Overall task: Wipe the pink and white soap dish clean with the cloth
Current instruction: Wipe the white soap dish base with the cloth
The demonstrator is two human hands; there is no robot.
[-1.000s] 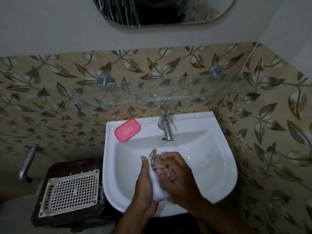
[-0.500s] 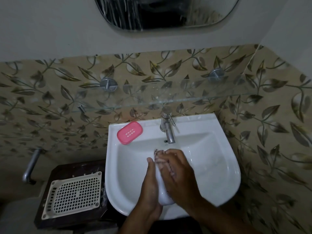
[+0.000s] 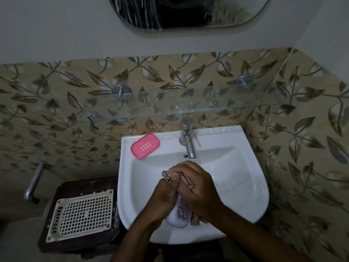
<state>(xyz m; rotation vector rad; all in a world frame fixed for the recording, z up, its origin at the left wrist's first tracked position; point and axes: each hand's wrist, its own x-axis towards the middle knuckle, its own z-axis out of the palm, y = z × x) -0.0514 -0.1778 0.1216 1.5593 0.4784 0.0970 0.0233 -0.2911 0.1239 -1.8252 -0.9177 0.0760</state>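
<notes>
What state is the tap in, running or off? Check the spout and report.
Off, as far as can be seen: no stream falls from the tap spout into the sink. The lever's position alone does not settle it.

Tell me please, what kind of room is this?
Most likely a small bathroom: a white sink with a tap against a tiled wall, a mirror above it, and a glass shelf between.

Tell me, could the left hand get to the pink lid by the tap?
Probably yes. The pink lid lies bare on the sink rim, nothing blocking it. But the left hand is busy holding the white soap dish, so it must let go first.
</notes>
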